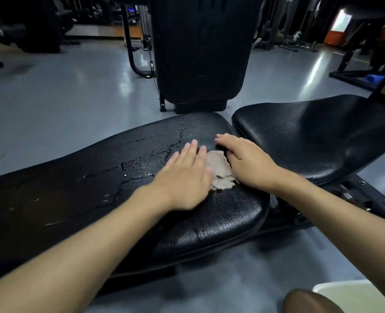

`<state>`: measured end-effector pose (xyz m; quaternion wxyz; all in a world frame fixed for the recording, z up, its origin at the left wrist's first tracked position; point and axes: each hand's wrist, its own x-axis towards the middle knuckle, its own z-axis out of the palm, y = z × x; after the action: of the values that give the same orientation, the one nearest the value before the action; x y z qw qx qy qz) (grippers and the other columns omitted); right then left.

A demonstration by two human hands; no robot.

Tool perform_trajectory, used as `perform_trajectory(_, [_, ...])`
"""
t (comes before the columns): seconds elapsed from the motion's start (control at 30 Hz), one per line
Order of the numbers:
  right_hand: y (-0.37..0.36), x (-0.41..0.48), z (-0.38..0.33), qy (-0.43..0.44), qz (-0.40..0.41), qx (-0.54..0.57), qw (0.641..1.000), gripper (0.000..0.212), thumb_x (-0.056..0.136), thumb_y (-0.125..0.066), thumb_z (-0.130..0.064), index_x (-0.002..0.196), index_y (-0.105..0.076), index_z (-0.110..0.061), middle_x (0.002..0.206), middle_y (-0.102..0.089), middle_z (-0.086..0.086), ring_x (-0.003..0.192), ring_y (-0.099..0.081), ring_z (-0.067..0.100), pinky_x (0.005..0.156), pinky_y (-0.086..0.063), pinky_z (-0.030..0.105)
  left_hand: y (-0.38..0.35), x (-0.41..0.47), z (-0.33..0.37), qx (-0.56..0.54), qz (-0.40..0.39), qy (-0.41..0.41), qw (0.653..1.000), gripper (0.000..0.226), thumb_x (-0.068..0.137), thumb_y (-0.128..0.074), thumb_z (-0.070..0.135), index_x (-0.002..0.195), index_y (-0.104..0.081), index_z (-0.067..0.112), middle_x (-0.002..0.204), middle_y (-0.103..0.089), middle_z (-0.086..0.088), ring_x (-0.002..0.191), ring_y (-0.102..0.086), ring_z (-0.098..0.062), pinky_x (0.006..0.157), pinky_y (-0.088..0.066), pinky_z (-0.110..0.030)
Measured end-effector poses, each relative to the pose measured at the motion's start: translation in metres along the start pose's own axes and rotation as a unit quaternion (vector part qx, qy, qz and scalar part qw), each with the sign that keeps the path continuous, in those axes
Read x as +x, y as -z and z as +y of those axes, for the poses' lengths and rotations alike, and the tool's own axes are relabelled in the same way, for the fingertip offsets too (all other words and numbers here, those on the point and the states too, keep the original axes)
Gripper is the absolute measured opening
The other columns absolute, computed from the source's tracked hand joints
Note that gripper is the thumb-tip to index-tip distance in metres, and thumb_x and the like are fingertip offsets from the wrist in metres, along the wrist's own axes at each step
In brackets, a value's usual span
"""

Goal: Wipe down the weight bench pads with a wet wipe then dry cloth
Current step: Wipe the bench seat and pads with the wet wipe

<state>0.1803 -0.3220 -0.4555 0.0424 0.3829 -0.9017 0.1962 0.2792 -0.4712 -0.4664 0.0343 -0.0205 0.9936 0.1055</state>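
Both hands flat, fingers spread: my left hand (187, 175) and right hand (248, 163) press the crumpled wipe (219, 170) onto the long pad (96, 188). I'd work firmly into those cracks, overlapping strokes, then do the seat pad (317, 136).

counter: long black bench pad (78, 199), upholstery cracked and peeling, glossy wet patches along the cracks near its rounded end. lying directly on it: one crumpled pale wipe (220, 170), near the rounded end; left hand (184, 177) flat, palm down, over the wipe's left edge; right hand (248, 161) flat, palm down, on its right edge. beside it, apart across a narrow gap: black seat pad (317, 136), smooth, nothing on it. both stand on grey shiny floor (63, 105).
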Motion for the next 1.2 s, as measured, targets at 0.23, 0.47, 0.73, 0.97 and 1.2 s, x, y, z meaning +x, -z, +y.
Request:
perform_trajectory(0.23, [-0.006,0.0,0.002,0.012,0.022,-0.034,0.999,0.036,0.097,-0.035,-0.013,0.131,-0.048,-0.014,0.123,-0.058,0.003,0.113,-0.052,0.026,0.104,-0.035,0.037,0.02,0.113,-0.055,-0.033,0.005,0.084,0.996,0.061,0.103,-0.012,0.039,0.156,0.006,0.015,0.163,0.014,-0.008,0.15,0.012,-0.02,0.122,0.005,-0.039])
perform_trajectory(0.47, [-0.006,0.001,0.003,0.018,0.032,-0.048,0.998,0.033,0.097,-0.036,-0.014,0.128,-0.049,-0.014,0.127,-0.057,0.001,0.116,-0.049,0.019,0.105,-0.03,0.03,0.032,0.166,-0.068,-0.037,0.015,0.132,0.99,0.06,0.103,-0.013,0.037,0.156,0.001,0.012,0.164,0.006,-0.009,0.151,0.007,-0.023,0.121,0.002,-0.041])
perform_trajectory(0.73, [0.001,-0.004,-0.004,0.007,0.016,-0.038,0.999,0.049,0.098,-0.035,-0.014,0.148,-0.038,-0.014,0.143,-0.05,0.0,0.129,-0.042,0.015,0.108,-0.024,0.026,0.016,0.067,-0.037,-0.049,-0.013,0.073,0.996,0.059,0.104,-0.011,0.036,0.156,0.008,0.014,0.163,0.014,-0.005,0.15,0.013,-0.018,0.121,0.006,-0.037])
perform_trajectory(0.97, [-0.004,-0.003,-0.001,0.008,0.004,-0.049,0.999,0.05,0.099,-0.033,-0.013,0.149,-0.036,-0.012,0.145,-0.048,0.003,0.135,-0.04,0.017,0.116,-0.021,0.033,-0.005,-0.05,-0.002,-0.018,-0.016,0.017,1.0,0.058,0.105,-0.008,0.04,0.154,0.014,0.02,0.161,0.022,0.002,0.146,0.022,-0.009,0.121,0.009,-0.034])
perform_trajectory(1.2, [0.0,-0.007,-0.008,0.026,-0.021,-0.151,0.988,0.046,0.101,-0.032,-0.019,0.147,-0.041,-0.019,0.159,-0.03,0.0,0.149,-0.018,0.014,0.12,-0.01,0.042,-0.011,-0.11,0.028,0.039,0.076,0.04,0.996,0.063,0.098,-0.004,0.044,0.157,0.004,0.023,0.163,0.015,-0.008,0.149,0.018,-0.02,0.121,0.003,-0.048])
